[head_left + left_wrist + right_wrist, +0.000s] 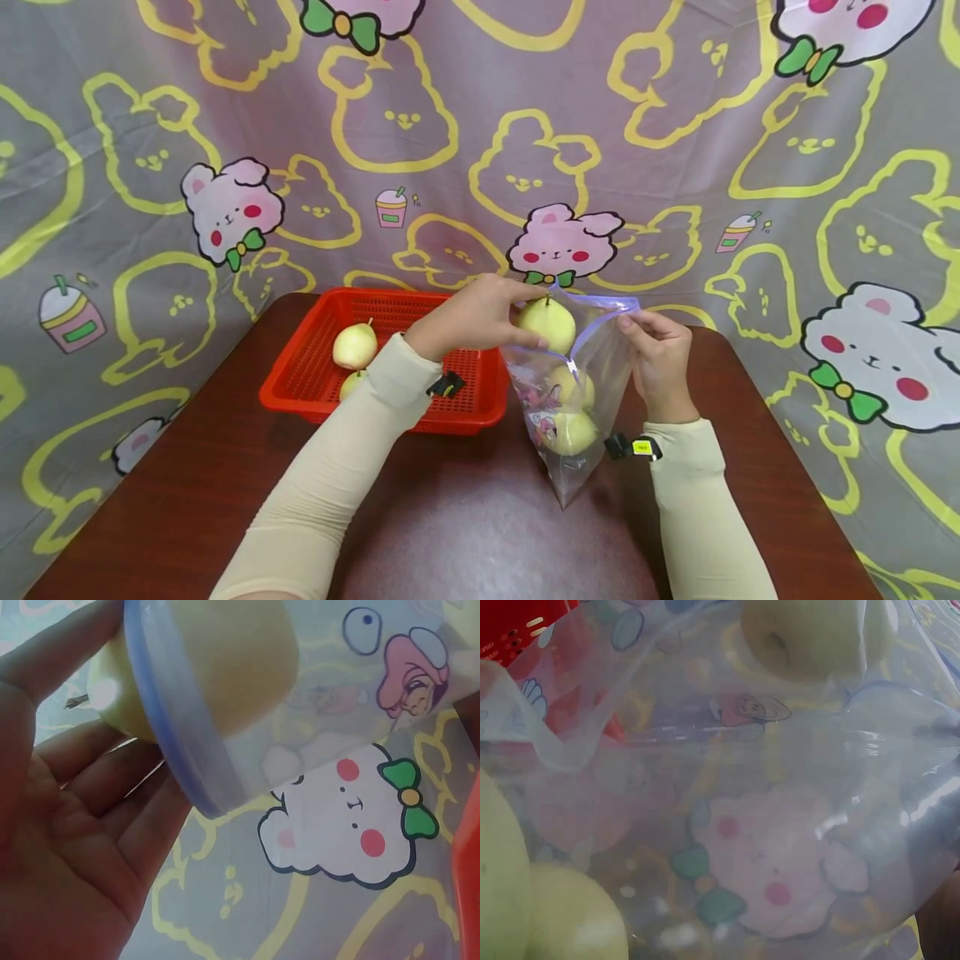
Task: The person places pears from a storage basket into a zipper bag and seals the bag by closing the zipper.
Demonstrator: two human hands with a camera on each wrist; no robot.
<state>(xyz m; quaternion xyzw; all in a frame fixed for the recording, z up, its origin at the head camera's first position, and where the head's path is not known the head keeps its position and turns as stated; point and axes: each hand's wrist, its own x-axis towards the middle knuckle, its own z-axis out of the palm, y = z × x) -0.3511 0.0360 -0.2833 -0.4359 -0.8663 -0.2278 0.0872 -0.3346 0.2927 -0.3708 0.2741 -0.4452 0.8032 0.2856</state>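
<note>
My left hand (486,315) grips a yellow-green pear (551,327) in the mouth of a clear zip bag (611,367). In the left wrist view the pear's stem end sticks out past the bag's purple zip edge (166,742), while the rest shows through the plastic; thumb and fingers lie on either side. With thumb and fingers, my right hand (663,358) pinches the bag's right upper corner. Lower in the bag sit two more pears, one (573,388) above the other (570,432). The bag hangs narrow end down over the table and carries printed cartoon figures.
Left of the bag stands a red plastic basket (279,392) on the brown table (450,517). Inside it are a pear (355,346) and another pear (351,384) partly behind the left sleeve. A patterned cloth (450,100) hangs behind the table.
</note>
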